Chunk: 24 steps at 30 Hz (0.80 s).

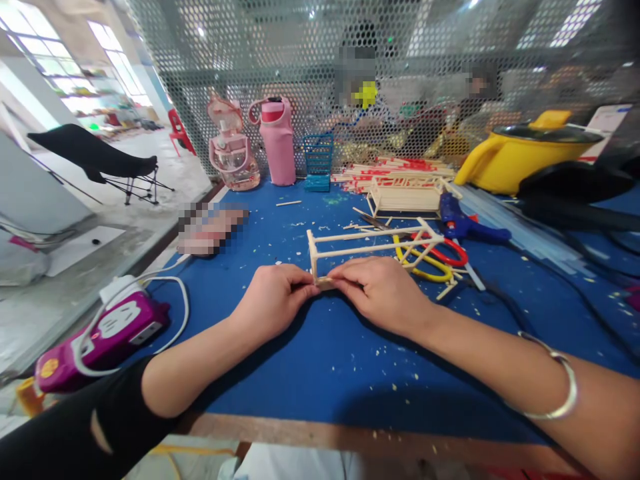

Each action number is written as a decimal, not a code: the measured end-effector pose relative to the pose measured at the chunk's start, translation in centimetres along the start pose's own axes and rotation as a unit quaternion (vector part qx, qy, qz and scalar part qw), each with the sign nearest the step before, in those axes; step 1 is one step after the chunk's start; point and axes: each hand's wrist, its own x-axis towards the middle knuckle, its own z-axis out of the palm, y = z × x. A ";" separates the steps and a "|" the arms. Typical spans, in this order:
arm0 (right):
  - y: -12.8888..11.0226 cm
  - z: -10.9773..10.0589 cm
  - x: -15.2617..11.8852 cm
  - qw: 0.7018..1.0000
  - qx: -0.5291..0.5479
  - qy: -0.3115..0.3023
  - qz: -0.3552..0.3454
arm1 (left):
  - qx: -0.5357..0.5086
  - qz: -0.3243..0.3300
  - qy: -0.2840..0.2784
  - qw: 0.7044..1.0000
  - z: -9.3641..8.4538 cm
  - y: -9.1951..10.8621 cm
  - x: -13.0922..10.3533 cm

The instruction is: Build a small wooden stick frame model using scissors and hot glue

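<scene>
A small frame of pale wooden sticks [357,253] stands on the blue table top in front of me. My left hand [273,297] pinches the lower corner at its left end between thumb and fingertips. Close beside it, my right hand [383,290] is closed on the short bottom stick of that same end. The two sets of fingertips are a small gap apart. Behind my right hand lie scissors [425,270] with yellow and red handles. A blue glue gun [467,223] rests just beyond them. Farther back sits a finished-looking stick model [405,200] with railings.
Red-tipped sticks [380,172] are heaped by the perforated metal screen [280,73]. A pink bottle [278,143], a clear bottle [234,157] and a yellow pot [525,157] stand at the back. Clear glue sticks [530,227] lie right; a purple power strip [103,340] lies left. People are beyond the screen.
</scene>
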 end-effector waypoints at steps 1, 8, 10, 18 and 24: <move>0.0 0.0 0.0 1.000 0.003 0.001 0.000 | 0.002 0.000 0.000 1.000 0.0 0.0 0.0; 0.1 0.1 0.0 1.000 0.013 0.000 -0.003 | 0.024 0.014 0.006 1.000 0.0 0.3 -0.1; 0.1 0.1 0.1 1.000 0.012 0.001 -0.003 | 0.029 0.024 0.010 0.999 0.0 0.3 -0.1; 0.1 0.0 0.1 1.000 0.002 -0.013 0.007 | 0.061 0.041 0.003 0.997 -0.3 0.5 -0.1; 0.3 0.0 0.1 1.000 -0.002 -0.013 0.008 | 0.005 -0.023 -0.019 1.000 -1.0 1.1 -0.6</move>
